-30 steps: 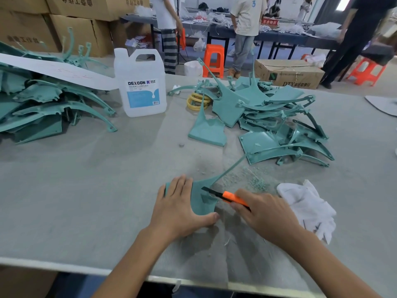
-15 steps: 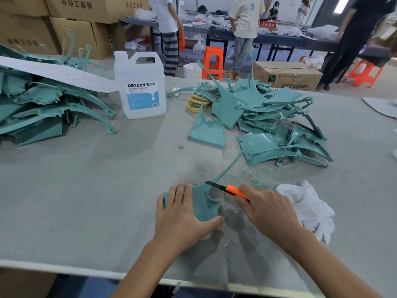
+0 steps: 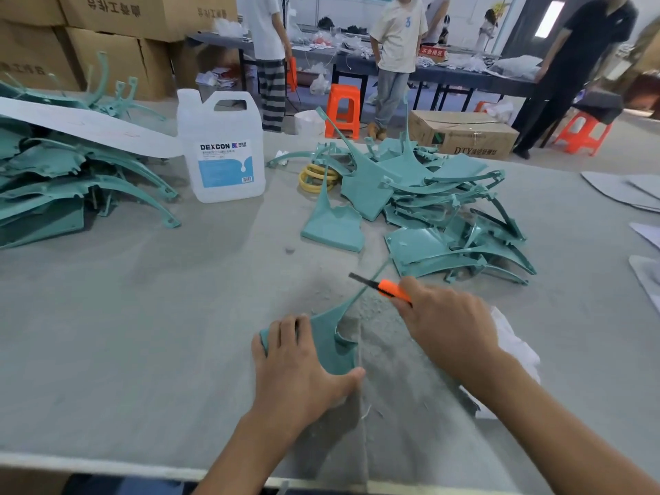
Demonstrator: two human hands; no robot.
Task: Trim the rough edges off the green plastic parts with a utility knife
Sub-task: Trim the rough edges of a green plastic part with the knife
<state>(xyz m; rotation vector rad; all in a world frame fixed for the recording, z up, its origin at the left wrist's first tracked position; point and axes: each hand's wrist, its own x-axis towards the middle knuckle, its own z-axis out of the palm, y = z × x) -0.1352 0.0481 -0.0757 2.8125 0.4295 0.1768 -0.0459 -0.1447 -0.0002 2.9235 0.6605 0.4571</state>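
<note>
A green plastic part (image 3: pixel 334 337) with a long thin arm lies flat on the grey table (image 3: pixel 143 316) in front of me. My left hand (image 3: pixel 303 366) presses down on its broad end, fingers spread and the thumb along its near edge. My right hand (image 3: pixel 446 326) grips an orange utility knife (image 3: pixel 387 289). The dark blade crosses the part's thin arm about halfway up. Green shavings and dust lie around the part.
A heap of green parts (image 3: pixel 428 209) lies behind, a second stack (image 3: pixel 71 184) at far left under a white sheet. A white DEXCON jug (image 3: pixel 223 151), yellow rings (image 3: pixel 316 176) and a white cloth (image 3: pixel 514 348) are nearby. Several people stand at tables beyond.
The knife has slid away from me, from the part's broad end up along its thin arm. My left hand has stayed pressing the part.
</note>
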